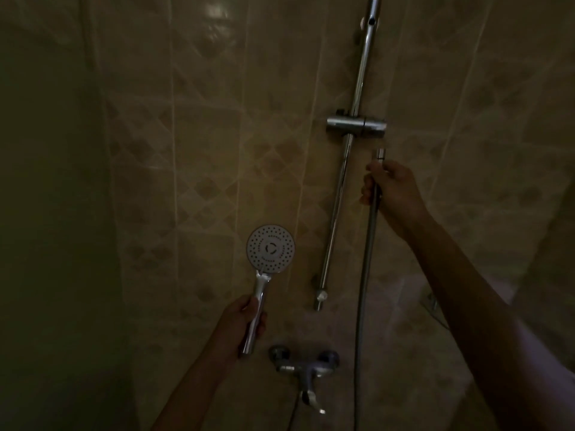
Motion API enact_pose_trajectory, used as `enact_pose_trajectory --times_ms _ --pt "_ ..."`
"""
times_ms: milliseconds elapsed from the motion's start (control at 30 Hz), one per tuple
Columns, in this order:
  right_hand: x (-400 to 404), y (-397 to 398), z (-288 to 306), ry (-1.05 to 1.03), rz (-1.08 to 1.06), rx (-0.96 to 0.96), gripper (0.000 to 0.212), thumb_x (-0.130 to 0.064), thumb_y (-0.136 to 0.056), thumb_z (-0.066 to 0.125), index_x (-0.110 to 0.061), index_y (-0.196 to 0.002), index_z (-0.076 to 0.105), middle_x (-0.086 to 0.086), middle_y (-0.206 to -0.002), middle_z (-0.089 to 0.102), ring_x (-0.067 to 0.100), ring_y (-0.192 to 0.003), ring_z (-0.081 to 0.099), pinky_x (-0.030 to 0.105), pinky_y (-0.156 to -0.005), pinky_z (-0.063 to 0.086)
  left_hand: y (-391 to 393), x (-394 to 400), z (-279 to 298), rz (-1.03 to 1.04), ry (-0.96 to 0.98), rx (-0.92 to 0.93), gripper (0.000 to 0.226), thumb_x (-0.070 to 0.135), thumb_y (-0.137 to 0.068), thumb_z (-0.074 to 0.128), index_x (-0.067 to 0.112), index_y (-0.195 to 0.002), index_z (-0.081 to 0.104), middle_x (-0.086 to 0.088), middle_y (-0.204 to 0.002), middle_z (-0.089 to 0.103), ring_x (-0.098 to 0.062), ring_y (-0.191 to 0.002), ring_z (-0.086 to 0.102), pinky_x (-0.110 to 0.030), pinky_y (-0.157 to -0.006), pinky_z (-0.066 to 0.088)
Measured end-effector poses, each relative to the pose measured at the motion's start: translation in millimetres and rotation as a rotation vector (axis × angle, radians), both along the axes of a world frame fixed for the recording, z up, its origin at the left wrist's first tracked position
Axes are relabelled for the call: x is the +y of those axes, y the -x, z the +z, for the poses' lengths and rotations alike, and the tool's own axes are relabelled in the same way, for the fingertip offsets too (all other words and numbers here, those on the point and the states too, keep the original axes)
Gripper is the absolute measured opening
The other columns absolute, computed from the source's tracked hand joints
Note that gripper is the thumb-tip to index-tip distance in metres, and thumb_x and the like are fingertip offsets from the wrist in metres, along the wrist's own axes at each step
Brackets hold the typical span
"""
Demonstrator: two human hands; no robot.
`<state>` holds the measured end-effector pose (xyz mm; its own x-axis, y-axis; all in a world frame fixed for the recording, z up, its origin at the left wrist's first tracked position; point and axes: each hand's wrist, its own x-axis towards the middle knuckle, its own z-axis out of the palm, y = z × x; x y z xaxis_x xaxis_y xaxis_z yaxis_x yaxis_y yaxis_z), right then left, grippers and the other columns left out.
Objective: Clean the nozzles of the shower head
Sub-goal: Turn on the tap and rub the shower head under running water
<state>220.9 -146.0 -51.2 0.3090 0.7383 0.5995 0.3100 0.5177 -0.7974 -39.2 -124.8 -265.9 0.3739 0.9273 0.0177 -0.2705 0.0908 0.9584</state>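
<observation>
A round shower head [271,249] with a white nozzle face turned toward me stands upright on its chrome handle, detached from the hose. My left hand [245,321] is shut around that handle at lower centre. My right hand [393,189] grips the upper end of the metal shower hose [363,275], whose free connector end sticks up above my fingers, just below the slider bracket [356,124].
A chrome slide rail [345,169] runs up the beige tiled wall. A chrome mixer tap [303,365] with a lever sits on the wall below the hands. The room is dim; a dark wall fills the left side.
</observation>
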Motion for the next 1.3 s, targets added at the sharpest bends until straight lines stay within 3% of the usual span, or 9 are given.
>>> enact_pose_trajectory --times_ms 200,400,533,667,767,833,1033,1200,1300 --pt "-16.2 13.9 -123.5 0.15 0.09 0.083 0.043 -0.035 -0.098 0.046 0.007 -0.097 0.05 -0.002 -0.063 0.045 0.01 -0.047 0.038 0.024 -0.044 0.03 6.5 -20.8 -37.6 -0.006 0.104 0.05 0.02 0.011 -0.101 0.042 0.001 -0.087 0.053 -0.014 -0.069 0.053 -0.013 -0.04 0.05 -0.021 -0.041 0.04" --pt "-38.9 30.0 -255.7 0.455 0.041 0.103 0.038 -0.046 -0.094 0.05 -0.013 -0.077 0.056 -0.003 -0.059 0.044 0.01 -0.047 0.037 0.023 -0.042 0.031 22.9 -35.6 -103.2 -0.005 0.334 0.064 0.02 0.011 -0.1 0.044 -0.004 -0.09 0.052 -0.015 -0.065 0.054 -0.014 -0.038 0.052 -0.019 -0.037 0.042" --pt "-41.9 35.7 -336.7 0.655 -0.022 0.112 0.038 -0.041 -0.093 0.053 -0.003 -0.089 0.061 0.006 -0.064 0.044 0.012 -0.044 0.035 0.022 -0.042 0.028 36.7 -44.1 -150.3 0.016 0.444 0.144 0.03 0.012 -0.101 0.043 -0.001 -0.077 0.056 -0.011 -0.058 0.058 -0.014 -0.037 0.052 -0.02 -0.036 0.041" --pt "-38.4 33.8 -410.8 0.707 -0.087 -0.237 0.053 -0.046 -0.093 0.051 0.0 -0.067 0.059 0.006 -0.055 0.045 0.01 -0.044 0.046 0.026 -0.044 0.035 48.3 -41.5 -202.6 -0.011 0.571 0.24 0.035 0.016 -0.103 0.039 0.001 -0.076 0.055 -0.007 -0.052 0.058 -0.015 -0.037 0.052 -0.021 -0.038 0.041" --pt "-36.5 22.0 -463.4 0.94 -0.226 -0.58 0.034 -0.042 -0.093 0.054 -0.012 -0.096 0.068 0.015 -0.108 0.051 0.02 -0.106 0.053 0.036 -0.076 0.053 56.8 -39.0 -245.7 0.007 0.619 0.287 0.034 0.015 -0.102 0.041 0.001 -0.076 0.057 -0.008 -0.053 0.059 -0.017 -0.039 0.053 -0.025 -0.041 0.041" --pt "-33.6 15.8 -486.9 1.035 -0.225 -0.738 0.034 -0.044 -0.093 0.051 -0.021 -0.116 0.062 0.015 -0.129 0.039 0.028 -0.119 0.048 0.038 -0.084 0.052 61.8 -35.5 -270.7 0.004 0.69 0.287 0.036 0.015 -0.103 0.041 0.001 -0.074 0.058 -0.009 -0.054 0.059 -0.017 -0.038 0.052 -0.024 -0.037 0.041" --pt "-17.8 18.4 -525.8 1.064 -0.148 -0.903 0.028 -0.041 -0.093 0.051 -0.022 -0.111 0.061 0.015 -0.132 0.038 0.036 -0.108 0.056 0.038 -0.075 0.05 64.7 -28.0 -331.8 0.035 0.696 0.34 0.034 0.013 -0.101 0.041 0.0 -0.073 0.056 -0.007 -0.051 0.058 -0.015 -0.034 0.052 -0.02 -0.035 0.04" --pt "-2.8 25.3 -530.3 1.106 -0.258 -0.862 0.032 -0.043 -0.093 0.051 -0.02 -0.109 0.064 0.017 -0.125 0.035 0.035 -0.085 0.061 0.032 -0.071 0.046 57.4 -31.3 -372.2 0.045 0.748 0.32 0.026 0.013 -0.101 0.042 -0.001 -0.08 0.051 -0.008 -0.054 0.053 -0.015 -0.035 0.047 -0.019 -0.034 0.038" --pt "-6.7 29.7 -532.7 1.114 -0.269 -0.992 0.028 -0.034 -0.095 0.049 -0.019 -0.115 0.062 0.017 -0.121 0.044 0.036 -0.102 0.054 0.031 -0.067 0.043 49.6 -34.6 -392.3 0.065 0.782 0.315 0.022 0.009 -0.101 0.042 0.0 -0.082 0.05 -0.011 -0.058 0.051 -0.016 -0.034 0.046 -0.02 -0.034 0.037"
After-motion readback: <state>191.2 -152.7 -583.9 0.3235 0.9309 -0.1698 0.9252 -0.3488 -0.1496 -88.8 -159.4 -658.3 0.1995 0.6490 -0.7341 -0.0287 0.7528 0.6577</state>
